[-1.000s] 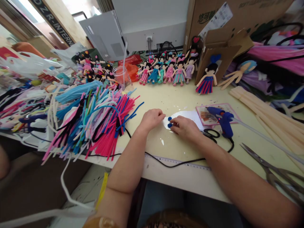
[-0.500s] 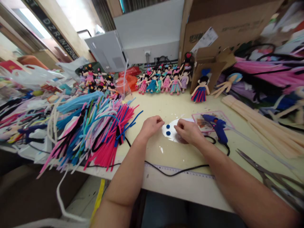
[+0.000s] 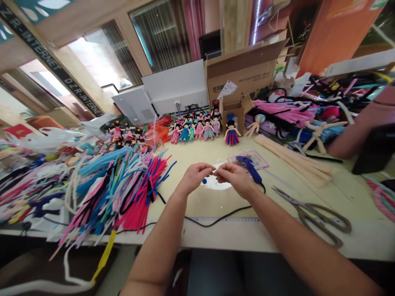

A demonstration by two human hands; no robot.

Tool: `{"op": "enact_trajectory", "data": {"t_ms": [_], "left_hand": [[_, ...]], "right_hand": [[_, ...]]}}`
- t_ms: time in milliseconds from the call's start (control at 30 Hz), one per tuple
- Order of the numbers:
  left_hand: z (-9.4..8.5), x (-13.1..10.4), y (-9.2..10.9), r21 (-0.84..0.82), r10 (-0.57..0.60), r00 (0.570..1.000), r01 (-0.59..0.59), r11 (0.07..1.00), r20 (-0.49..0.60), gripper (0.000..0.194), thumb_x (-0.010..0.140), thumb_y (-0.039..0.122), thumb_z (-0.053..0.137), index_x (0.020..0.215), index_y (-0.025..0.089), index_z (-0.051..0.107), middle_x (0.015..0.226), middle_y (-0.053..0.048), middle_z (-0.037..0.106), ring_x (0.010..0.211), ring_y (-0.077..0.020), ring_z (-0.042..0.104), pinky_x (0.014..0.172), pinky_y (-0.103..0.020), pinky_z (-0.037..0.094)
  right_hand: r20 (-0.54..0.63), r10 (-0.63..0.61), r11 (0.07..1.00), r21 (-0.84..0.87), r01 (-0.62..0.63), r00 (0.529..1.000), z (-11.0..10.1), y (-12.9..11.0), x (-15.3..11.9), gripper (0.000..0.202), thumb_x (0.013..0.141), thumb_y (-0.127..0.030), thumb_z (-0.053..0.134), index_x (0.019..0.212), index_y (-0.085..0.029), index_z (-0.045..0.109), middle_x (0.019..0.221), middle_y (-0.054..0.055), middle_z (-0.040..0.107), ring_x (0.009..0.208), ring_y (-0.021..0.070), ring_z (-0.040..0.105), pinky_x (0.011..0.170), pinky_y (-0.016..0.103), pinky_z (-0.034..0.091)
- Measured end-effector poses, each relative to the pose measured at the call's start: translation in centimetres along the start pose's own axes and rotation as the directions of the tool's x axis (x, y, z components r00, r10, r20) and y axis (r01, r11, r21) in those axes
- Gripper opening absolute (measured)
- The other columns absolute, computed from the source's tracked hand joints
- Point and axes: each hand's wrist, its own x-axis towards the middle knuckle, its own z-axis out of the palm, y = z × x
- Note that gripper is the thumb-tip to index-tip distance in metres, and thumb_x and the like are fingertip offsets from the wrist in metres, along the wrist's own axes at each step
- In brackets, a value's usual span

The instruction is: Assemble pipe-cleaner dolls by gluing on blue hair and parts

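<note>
My left hand (image 3: 196, 177) and my right hand (image 3: 237, 177) meet fingertip to fingertip over a white oval piece (image 3: 219, 183) on the table. Both are closed in a pinch; whatever is between the fingers is too small or hidden to make out. One small round blue piece (image 3: 204, 181) shows just below my left fingers. Beside my right hand lies a blue glue gun (image 3: 250, 167), partly over a pink-edged card (image 3: 261, 159). Large scissors (image 3: 311, 209) with dark handles rest near my right forearm.
Bundles of coloured pipe cleaners (image 3: 114, 189) cover the left side. Small dolls (image 3: 194, 128) stand at the back by a cardboard box (image 3: 243, 78). Beige strips (image 3: 293, 158) lie at right. A black cable (image 3: 212, 224) crosses the front along a ruler (image 3: 228, 219).
My hands, apart on either side of the white piece before, have come together over it. Of two blue round pieces, one still shows. The view has tilted up, showing more of the room.
</note>
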Motion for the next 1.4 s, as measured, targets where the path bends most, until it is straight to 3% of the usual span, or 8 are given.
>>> {"op": "enact_trajectory", "data": {"t_ms": [233,367,467,533,767,967,1167,1400], "left_hand": [[2.0,-3.4,4.7,0.243,0.108,0.993,-0.095,0.965,-0.038,0.023,0.077,0.032,0.058,0.086,0.017,0.073,0.081,-0.003,0.072,0.076,-0.0141,0.061,0.07,-0.024,0.045],[2.7,-4.5,6.1,0.25,0.086,0.994,-0.065,0.966,-0.073,0.022,0.074,0.033,0.062,0.081,0.016,0.072,0.075,-0.003,0.07,0.069,-0.0134,0.059,0.064,-0.024,0.044],[3.0,-5.3,6.4,0.097,0.034,0.999,-0.033,0.995,-0.001,0.023,0.07,0.034,0.066,0.078,0.013,0.072,0.069,-0.003,0.068,0.064,-0.0125,0.058,0.062,-0.024,0.045],[3.1,-5.9,6.3,-0.034,0.009,0.997,-0.006,0.999,0.08,0.024,0.067,0.034,0.069,0.077,0.012,0.072,0.067,-0.004,0.067,0.062,-0.0121,0.057,0.063,-0.024,0.045],[3.5,-8.0,5.5,-0.288,0.005,0.964,0.074,0.955,0.265,0.022,0.065,0.031,0.073,0.076,0.012,0.072,0.065,-0.005,0.067,0.06,-0.0098,0.058,0.061,-0.023,0.043],[3.2,-9.8,6.2,-0.317,-0.004,0.966,0.089,0.944,0.26,0.029,0.059,0.034,0.078,0.073,0.01,0.072,0.061,-0.005,0.066,0.058,-0.0105,0.058,0.058,-0.023,0.042],[3.1,-10.5,6.8,-0.406,0.056,0.989,0.004,0.914,0.138,0.03,0.055,0.032,0.079,0.071,0.008,0.07,0.06,-0.006,0.066,0.056,-0.0104,0.057,0.058,-0.024,0.043],[3.2,-10.2,6.7,-0.466,0.11,0.992,-0.067,0.882,0.065,0.026,0.056,0.028,0.077,0.068,0.008,0.066,0.059,-0.005,0.065,0.053,-0.0094,0.055,0.056,-0.024,0.042]], "right_hand": [[-0.08,-0.088,0.994,0.053,0.093,0.993,-0.4,-0.5,-3.5,0.031,0.063,-0.046,0.074,0.071,-0.017,0.065,0.069,-0.001,0.061,0.064,0.0116,0.057,0.066,0.03,0.052],[-0.064,-0.271,0.952,-0.163,0.257,0.961,-0.8,-1.1,-5.6,0.027,0.073,-0.045,0.067,0.08,-0.019,0.069,0.075,0.002,0.062,0.068,0.0141,0.058,0.067,0.031,0.052],[0.044,-0.501,0.771,-0.431,0.469,0.864,-1.4,-1.7,-7.7,0.021,0.085,-0.037,0.057,0.087,-0.022,0.071,0.084,0.004,0.062,0.079,0.0163,0.058,0.074,0.032,0.049],[0.126,-0.578,0.646,-0.534,0.546,0.807,-1.6,-2.2,-9.2,0.021,0.089,-0.032,0.053,0.092,-0.023,0.072,0.088,0.005,0.06,0.085,0.0169,0.058,0.078,0.032,0.048],[0.313,-0.631,0.361,-0.692,0.626,0.709,-1.3,-3.3,-13.1,0.027,0.094,-0.03,0.046,0.104,-0.026,0.07,0.093,0.007,0.06,0.088,0.0182,0.057,0.079,0.033,0.048],[0.431,-0.628,0.116,-0.772,0.625,0.648,-0.9,-3.9,-14.4,0.029,0.094,-0.024,0.045,0.108,-0.026,0.07,0.092,0.007,0.061,0.087,0.0185,0.056,0.08,0.033,0.047],[0.415,-0.724,0.118,-0.712,0.692,0.551,-0.7,-3.8,-13.9,0.028,0.092,-0.021,0.05,0.114,-0.025,0.068,0.091,0.007,0.06,0.087,0.0177,0.055,0.081,0.033,0.047],[0.371,-0.758,0.186,-0.666,0.723,0.537,-0.4,-3.5,-13.1,0.029,0.091,-0.018,0.053,0.116,-0.024,0.067,0.091,0.006,0.059,0.087,0.0174,0.056,0.078,0.033,0.048]]}}
